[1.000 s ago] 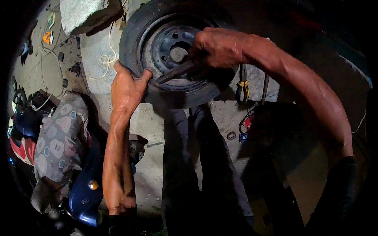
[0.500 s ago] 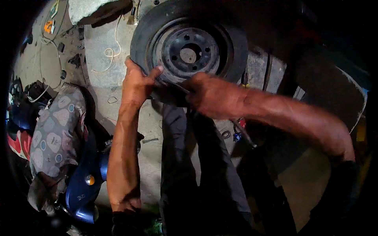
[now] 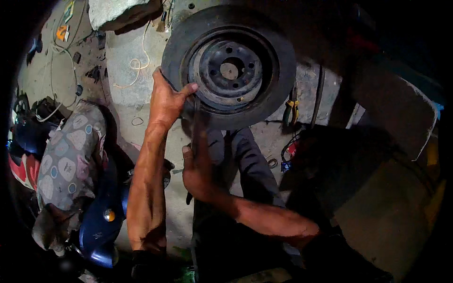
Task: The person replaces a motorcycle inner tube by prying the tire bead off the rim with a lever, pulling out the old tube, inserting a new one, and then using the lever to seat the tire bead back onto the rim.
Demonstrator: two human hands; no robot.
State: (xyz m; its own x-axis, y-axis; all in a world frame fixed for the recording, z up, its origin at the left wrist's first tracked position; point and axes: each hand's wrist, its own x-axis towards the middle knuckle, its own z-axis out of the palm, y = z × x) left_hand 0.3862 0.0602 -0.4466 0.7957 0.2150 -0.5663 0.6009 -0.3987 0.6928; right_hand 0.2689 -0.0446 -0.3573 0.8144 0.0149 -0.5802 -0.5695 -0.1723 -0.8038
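Observation:
My left hand (image 3: 166, 101) grips the lower left of a black tire (image 3: 276, 89) on a dark steel wheel rim (image 3: 219, 75), its thumb near the rim. Below it, my right hand (image 3: 200, 174) is closed on a long dark bar (image 3: 194, 137), partly blurred, that reaches up to the rim's lower left edge. The wheel sits on grey slabs, above my legs. Right of the tire lie yellow-handled pliers (image 3: 291, 112) and another long dark bar (image 3: 317, 94). A pale looped cord (image 3: 137, 66) lies to the left.
A pale stone block (image 3: 118, 12) is at the top left. A patterned grey cushion (image 3: 66, 165) and a blue vehicle panel (image 3: 96, 226) are at the lower left, with cables (image 3: 73, 70) above. A dark board with a pale edge (image 3: 396, 113) is at the right, small red and blue items (image 3: 289, 165) near my legs.
My right hand has swung from over the wheel down to below it, and the bar with it now points upright. The wheel and my left hand have shifted slightly right in the view.

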